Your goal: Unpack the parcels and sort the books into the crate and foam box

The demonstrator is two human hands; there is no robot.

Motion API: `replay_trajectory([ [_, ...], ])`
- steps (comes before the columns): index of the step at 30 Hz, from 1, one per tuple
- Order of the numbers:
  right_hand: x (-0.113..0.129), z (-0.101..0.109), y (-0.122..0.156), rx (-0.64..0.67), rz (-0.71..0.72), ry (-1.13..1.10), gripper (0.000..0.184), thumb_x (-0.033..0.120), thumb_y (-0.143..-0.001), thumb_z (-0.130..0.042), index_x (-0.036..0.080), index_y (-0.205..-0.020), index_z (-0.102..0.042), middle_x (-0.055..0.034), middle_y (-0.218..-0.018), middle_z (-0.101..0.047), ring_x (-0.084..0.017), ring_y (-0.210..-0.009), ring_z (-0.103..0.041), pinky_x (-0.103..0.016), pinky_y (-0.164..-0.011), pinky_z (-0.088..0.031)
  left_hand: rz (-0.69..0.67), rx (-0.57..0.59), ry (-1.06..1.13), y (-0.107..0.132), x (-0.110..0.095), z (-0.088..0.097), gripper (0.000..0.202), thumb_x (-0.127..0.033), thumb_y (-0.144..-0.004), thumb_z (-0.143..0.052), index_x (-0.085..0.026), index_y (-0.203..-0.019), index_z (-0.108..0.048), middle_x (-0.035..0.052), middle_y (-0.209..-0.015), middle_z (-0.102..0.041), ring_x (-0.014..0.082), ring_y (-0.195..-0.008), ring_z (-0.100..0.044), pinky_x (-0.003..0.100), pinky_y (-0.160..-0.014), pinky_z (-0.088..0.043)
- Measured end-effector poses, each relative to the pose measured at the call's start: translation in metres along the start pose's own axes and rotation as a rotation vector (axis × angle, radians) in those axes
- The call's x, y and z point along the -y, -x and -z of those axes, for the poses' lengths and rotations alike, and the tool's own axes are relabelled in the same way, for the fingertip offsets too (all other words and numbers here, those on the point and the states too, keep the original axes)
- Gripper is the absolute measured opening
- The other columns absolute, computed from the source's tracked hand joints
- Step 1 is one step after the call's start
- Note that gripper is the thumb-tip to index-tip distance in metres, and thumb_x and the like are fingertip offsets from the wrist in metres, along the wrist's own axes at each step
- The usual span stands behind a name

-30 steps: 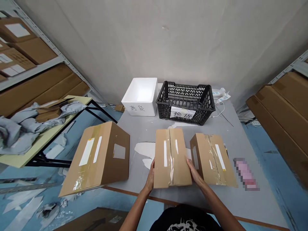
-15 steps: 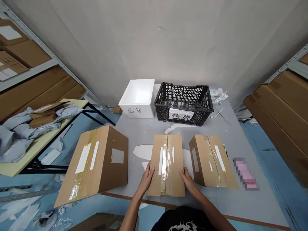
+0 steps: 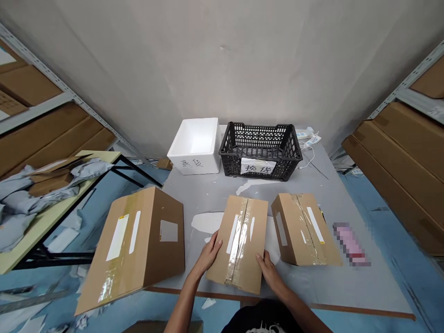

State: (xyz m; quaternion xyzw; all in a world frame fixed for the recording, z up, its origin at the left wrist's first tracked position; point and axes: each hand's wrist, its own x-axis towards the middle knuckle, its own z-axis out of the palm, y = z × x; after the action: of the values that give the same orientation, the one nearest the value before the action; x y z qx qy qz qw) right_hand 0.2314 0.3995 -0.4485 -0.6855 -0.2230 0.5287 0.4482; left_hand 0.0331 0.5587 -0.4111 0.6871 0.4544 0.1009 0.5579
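Observation:
A taped cardboard box (image 3: 239,243) lies near the front edge of the grey table (image 3: 347,286), turned slightly askew. My left hand (image 3: 208,253) grips its left side, fingers pressed on the top edge. My right hand (image 3: 268,272) holds its near right corner. A second taped box (image 3: 305,229) sits just to the right. A larger box (image 3: 137,243) hangs over the table's left front corner.
A white foam bin (image 3: 194,147) and a black plastic crate (image 3: 259,151) with a paper label stand at the back. A pink blurred item (image 3: 350,244) lies at the right. Shelves with big cartons flank both sides; a side table (image 3: 52,210) with grey bags is at left.
The middle box has come down flat toward me and turned a little clockwise between my hands. My hands have slid nearer the front edge.

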Motion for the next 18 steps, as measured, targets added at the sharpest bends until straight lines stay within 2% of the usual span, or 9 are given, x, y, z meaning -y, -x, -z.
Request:
replay_trajectory([
  [5, -0.014, -0.005, 0.009, -0.007, -0.005, -0.011, 0.074, 0.072, -0.076, -0.042, 0.016, -0.123, -0.051, -0.0146, -0.129, -0.056, -0.026, -0.123, -0.049, -0.037, -0.104, -0.037, -0.077, 0.058, -0.149, -0.007, -0.022, 0.013, 0.059, -0.054, -0.090, -0.033, -0.025, -0.141, -0.033, 0.0044, -0.140, -0.049, 0.0242, -0.120, -0.052, 0.037, -0.100, -0.039],
  [11, -0.009, -0.020, 0.005, 0.026, 0.023, 0.056, 0.065, 0.066, -0.080, -0.042, 0.017, -0.124, -0.050, -0.0134, -0.126, -0.059, -0.026, -0.119, -0.053, -0.039, -0.102, -0.038, -0.057, 0.092, -0.256, -0.024, -0.021, 0.034, 0.057, -0.054, -0.091, -0.027, -0.026, -0.140, -0.033, 0.0026, -0.139, -0.050, 0.0226, -0.121, -0.051, 0.037, -0.100, -0.039],
  [15, 0.001, -0.022, 0.005, 0.036, 0.048, 0.131, 0.067, 0.064, -0.083, -0.038, 0.015, -0.128, -0.048, -0.0147, -0.128, -0.058, -0.026, -0.120, -0.052, -0.039, -0.102, -0.038, 0.004, 0.085, -0.366, -0.026, -0.021, 0.035, 0.056, -0.053, -0.092, -0.022, -0.028, -0.141, -0.031, 0.0037, -0.132, -0.056, 0.0242, -0.114, -0.057, 0.041, -0.095, -0.043],
  [18, 0.015, -0.012, 0.011, 0.078, 0.105, 0.197, 0.061, 0.062, -0.083, -0.041, 0.017, -0.123, -0.055, -0.0129, -0.124, -0.061, -0.027, -0.117, -0.055, -0.040, -0.099, -0.041, 0.020, -0.022, -0.482, -0.021, -0.027, 0.026, 0.057, -0.050, -0.093, -0.023, -0.022, -0.142, -0.030, 0.0094, -0.134, -0.054, 0.0269, -0.117, -0.055, 0.044, -0.094, -0.044],
])
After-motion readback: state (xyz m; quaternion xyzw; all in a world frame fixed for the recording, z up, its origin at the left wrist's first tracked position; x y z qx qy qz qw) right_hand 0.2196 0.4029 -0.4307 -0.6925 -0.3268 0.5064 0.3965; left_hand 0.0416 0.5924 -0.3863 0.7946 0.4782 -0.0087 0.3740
